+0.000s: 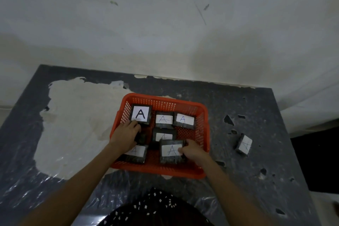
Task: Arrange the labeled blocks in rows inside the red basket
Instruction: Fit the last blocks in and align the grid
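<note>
In the red plastic basket (200, 115), the right hand (192, 151) has its grip clamped on a dark A-labelled block (171, 150) — the left hand (124, 135) grips another dark block (140, 137); worn grey desk (256, 161), stained white wall (165, 24).

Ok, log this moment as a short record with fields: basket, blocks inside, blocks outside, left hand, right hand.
basket: red basket on the dark table
blocks inside: at least six with A labels showing, among them the bold-A block at the far left corner
blocks outside: one block on the table right of the basket
left hand: left hand inside the basket, on a dark block partly hidden beneath it
right hand: right hand gripping the near block
</note>
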Demonstrator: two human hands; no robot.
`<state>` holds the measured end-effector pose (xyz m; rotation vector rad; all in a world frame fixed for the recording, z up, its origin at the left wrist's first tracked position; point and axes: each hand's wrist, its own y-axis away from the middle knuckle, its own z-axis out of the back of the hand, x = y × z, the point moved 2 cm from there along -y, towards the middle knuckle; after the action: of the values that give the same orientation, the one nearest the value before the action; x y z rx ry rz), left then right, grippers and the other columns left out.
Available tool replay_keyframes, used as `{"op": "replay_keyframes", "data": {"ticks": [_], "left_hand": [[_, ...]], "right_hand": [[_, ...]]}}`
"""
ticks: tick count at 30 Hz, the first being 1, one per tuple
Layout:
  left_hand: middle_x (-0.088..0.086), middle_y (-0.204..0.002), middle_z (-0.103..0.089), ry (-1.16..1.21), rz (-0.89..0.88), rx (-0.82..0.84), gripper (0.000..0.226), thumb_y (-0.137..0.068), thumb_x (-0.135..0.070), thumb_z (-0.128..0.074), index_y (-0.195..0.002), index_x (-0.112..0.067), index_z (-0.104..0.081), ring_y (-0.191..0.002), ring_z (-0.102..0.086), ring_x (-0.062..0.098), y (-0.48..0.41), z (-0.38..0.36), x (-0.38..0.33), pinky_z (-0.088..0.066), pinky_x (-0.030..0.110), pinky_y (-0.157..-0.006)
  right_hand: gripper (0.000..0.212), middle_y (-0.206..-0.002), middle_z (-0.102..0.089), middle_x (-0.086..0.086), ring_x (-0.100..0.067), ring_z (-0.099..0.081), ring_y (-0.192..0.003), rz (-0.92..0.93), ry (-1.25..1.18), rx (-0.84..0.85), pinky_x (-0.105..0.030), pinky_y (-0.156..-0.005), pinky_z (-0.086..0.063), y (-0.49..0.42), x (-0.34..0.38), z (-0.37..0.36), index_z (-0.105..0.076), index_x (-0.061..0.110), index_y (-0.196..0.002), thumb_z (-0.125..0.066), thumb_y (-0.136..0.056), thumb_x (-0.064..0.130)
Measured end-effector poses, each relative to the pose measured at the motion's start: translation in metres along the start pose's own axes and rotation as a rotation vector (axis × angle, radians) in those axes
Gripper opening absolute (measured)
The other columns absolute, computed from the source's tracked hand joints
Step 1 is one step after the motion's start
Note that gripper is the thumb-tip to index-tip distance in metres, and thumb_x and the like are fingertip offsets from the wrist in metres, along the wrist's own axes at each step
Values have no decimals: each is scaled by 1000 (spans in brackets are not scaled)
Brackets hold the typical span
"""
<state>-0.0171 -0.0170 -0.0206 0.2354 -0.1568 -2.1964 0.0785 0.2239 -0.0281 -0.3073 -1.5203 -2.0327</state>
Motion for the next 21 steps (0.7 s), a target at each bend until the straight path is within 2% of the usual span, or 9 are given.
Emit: {"op": "replay_keyframes", "data": {"ticks": [2, 4, 6, 9, 11, 17, 21], "left_hand": [[7, -95, -66, -24, -37, -45, 24, -65, -18, -76, -85, -14, -62, -89, -62, 25, 1, 6, -1, -51, 37, -73], [4, -80, -67, -44, -66, -82, 22, -60, -14, -80, -72, -15, -62, -75, -63, 22, 2, 8, -2, -51, 33, -60], [6, -90, -68, 38, -45, -76, 18, -69, -14, -74, -83, -14, -62, -84, -63, 23, 2, 4, -3, -52, 33, -66], [9, -116, -63, 140, 16, 13, 40, -79, -14, -65, -118, -13, -54, -104, -59, 24, -2, -8, -3, -50, 35, -86], [8, -124, -58, 162, 38, 45, 48, -82, -15, -63, -127, -13, -49, -111, -56, 23, -4, -13, -4, -48, 34, -94], [11, -132, -46, 386, 169, 30, 54, -78, -21, -71, -127, -9, -52, -117, -48, 24, -6, -11, -1, -42, 35, -102], [7, -125, -48, 299, 135, 3, 41, -73, -27, -74, -109, -16, -58, -116, -44, 23, 4, -10, -3, -43, 39, -100]], "right_hand": [[32, -111, -58, -5, -15, -55, -88, 6, -9, 5, -28, -75, -47, 1, -3, 0, -51, 13, -120, -59, -89, 12], [30, -105, -57, -3, -19, -55, -94, 10, -8, -9, -33, -85, -48, 1, -6, 0, -51, 15, -117, -60, -89, 11], [22, -105, -58, -3, -21, -57, -99, 12, -2, -20, -36, -91, -49, 0, -10, -1, -52, 18, -107, -60, -88, 11], [15, -109, -62, -6, -21, -60, -99, -3, 7, -20, -38, -94, -51, 1, -14, -1, -53, 20, -98, -60, -88, 12], [14, -109, -62, -6, -21, -60, -98, -8, 16, -15, -38, -94, -51, 3, -15, -1, -53, 20, -99, -60, -88, 14], [29, -121, -59, -10, -23, -57, -105, -10, -5, -7, -38, -96, -48, 9, -12, 4, -51, 12, -119, -56, -91, 14], [34, -119, -57, -4, -16, -52, -98, 64, -25, -58, -28, -84, -42, 15, -6, 12, -48, 14, -124, -54, -91, 14]]}}
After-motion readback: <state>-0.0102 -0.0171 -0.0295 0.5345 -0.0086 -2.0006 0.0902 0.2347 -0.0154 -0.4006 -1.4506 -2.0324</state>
